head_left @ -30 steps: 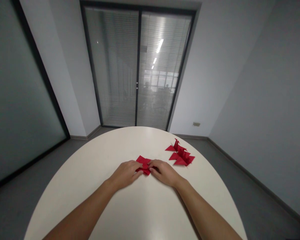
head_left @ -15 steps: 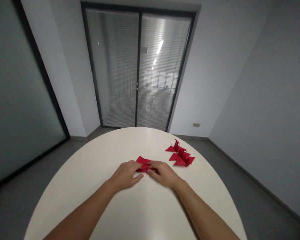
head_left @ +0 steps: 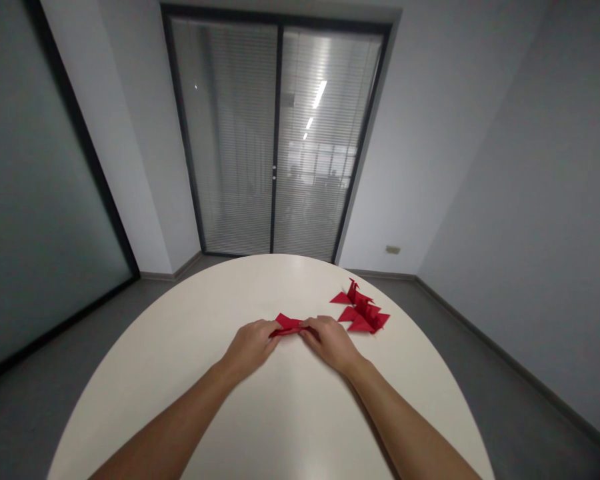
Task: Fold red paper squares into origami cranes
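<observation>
At the far left of the frame we see a frosted glass panel [head_left: 40,193] in a dark border, and the pale round table [head_left: 220,427] spreads across the lower half. Left of the centre, our left hand [head_left: 253,343] reaches up from the bottom edge, its thumb and fingers together and pinched on the left end of the red paper [head_left: 289,326]. That paper lies just below the middle of the picture, between our two hands, its visible strip running left to right with one corner standing out toward the upper left. From the left hand it lies to the right; from the right hand [head_left: 330,341], to the left. Neither hand is clearly nearer, since both touch it, one at each end. The right hand's thumb and fingers look closed on the right end, though its curled fingers hide part of the grip from us. We cannot tell whether the paper rests flat or is slightly lifted. Right of the hands, well apart from the left one, sits a cluster of folded red paper birds [head_left: 364,316], wings spread, near the table's rim.
</observation>
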The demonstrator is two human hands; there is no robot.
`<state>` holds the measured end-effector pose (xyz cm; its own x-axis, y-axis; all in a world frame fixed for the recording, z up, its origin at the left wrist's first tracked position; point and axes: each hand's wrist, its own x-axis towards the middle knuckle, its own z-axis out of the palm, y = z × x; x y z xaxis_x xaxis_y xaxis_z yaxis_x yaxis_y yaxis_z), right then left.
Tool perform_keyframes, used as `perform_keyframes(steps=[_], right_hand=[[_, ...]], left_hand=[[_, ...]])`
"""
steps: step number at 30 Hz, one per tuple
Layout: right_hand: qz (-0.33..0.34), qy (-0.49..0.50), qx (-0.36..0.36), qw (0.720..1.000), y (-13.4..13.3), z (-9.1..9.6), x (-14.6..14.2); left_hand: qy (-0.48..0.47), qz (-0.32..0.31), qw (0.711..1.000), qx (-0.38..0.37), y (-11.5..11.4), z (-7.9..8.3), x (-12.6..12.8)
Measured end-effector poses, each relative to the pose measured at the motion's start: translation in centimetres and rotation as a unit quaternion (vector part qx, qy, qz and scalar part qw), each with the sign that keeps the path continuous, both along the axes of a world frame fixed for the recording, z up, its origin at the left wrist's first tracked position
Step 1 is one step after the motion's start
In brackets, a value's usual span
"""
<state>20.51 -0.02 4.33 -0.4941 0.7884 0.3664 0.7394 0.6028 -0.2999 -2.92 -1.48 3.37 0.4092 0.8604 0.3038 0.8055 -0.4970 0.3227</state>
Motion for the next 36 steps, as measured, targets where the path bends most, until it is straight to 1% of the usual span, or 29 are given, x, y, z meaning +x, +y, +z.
perform_keyframes(steps=[3, 5, 7, 9, 11, 13, 16, 17, 19, 20, 22, 23, 25, 28, 30, 31, 33, 34, 36], right_hand=[[-0.014, 0.01, 0.014, 1.0, 0.1, 0.0, 0.0], [-0.007, 0.041, 0.041, 0.998, 0.2, -0.1, 0.0], [0.002, 0.09, 0.092, 0.992, 0.2, 0.1, 0.0], [-0.002, 0.143, 0.146, 0.979, 0.1, 0.3, 0.0], [-0.024, 0.193, 0.162, 0.967, 0.0, 0.5, -0.2], [-0.06, 0.244, 0.127, 0.959, -0.2, 0.5, -0.5], [-0.096, 0.334, 0.027, 0.937, -0.1, 0.0, -1.4], [-0.098, 0.37, -0.005, 0.924, 0.0, -0.3, -1.7], [-0.097, 0.455, -0.069, 0.883, 0.2, -1.0, -2.5], [-0.09, 0.494, -0.105, 0.858, 0.3, -1.2, -2.8], [-0.05, 0.546, -0.176, 0.817, 0.5, -1.5, -3.3], [-0.027, 0.559, -0.201, 0.804, 0.6, -1.5, -3.3], [0.002, 0.565, -0.225, 0.794, 0.7, -1.4, -3.3], [0.006, 0.556, -0.244, 0.795, 0.9, -1.1, -2.7], [0.008, 0.546, -0.264, 0.795, 1.2, -1.3, -2.3], [0.009, 0.537, -0.269, 0.8, 1.3, -1.5, -2.1], [0.004, 0.502, -0.268, 0.822, 1.6, -2.0, -1.7], [-0.002, 0.477, -0.265, 0.838, 1.7, -2.2, -1.6], [-0.022, 0.415, -0.25, 0.875, 1.8, -2.7, -1.4]], left_hand=[[-0.022, 0.031, 0.999, -0.014, 0.1, 0.0, 0.1], [-0.063, 0.06, 0.996, -0.021, 0.3, -0.1, 0.1], [-0.123, 0.086, 0.988, -0.025, 0.7, -0.4, 0.0], [-0.195, 0.109, 0.974, -0.029, 1.2, -0.8, -0.1], [-0.271, 0.115, 0.955, -0.029, 1.7, -1.2, -0.3], [-0.346, 0.106, 0.932, -0.028, 2.1, -1.4, -0.2], [-0.447, 0.085, 0.89, -0.042, 2.2, -1.1, 0.2], [-0.475, 0.078, 0.875, -0.053, 2.1, -0.9, 0.5], [-0.517, 0.065, 0.849, -0.083, 1.7, -0.5, 1.1], [-0.533, 0.061, 0.838, -0.1, 1.4, -0.3, 1.5], [-0.554, 0.047, 0.819, -0.137, 1.0, -0.2, 2.1], [-0.561, 0.04, 0.812, -0.157, 0.8, -0.1, 2.4], [-0.563, 0.029, 0.802, -0.196, 0.6, -0.3, 2.7], [-0.548, 0.032, 0.805, -0.227, 0.8, -0.9, 2.8], [-0.535, 0.043, 0.818, -0.208, 1.1, -1.5, 2.6], [-0.528, 0.052, 0.827, -0.186, 1.3, -1.9, 2.5], [-0.5, 0.081, 0.853, -0.124, 1.6, -2.7, 2.2], [-0.477, 0.099, 0.868, -0.094, 1.6, -3.0, 2.1], [-0.415, 0.114, 0.902, -0.043, 1.6, -3.4, 2.0]])
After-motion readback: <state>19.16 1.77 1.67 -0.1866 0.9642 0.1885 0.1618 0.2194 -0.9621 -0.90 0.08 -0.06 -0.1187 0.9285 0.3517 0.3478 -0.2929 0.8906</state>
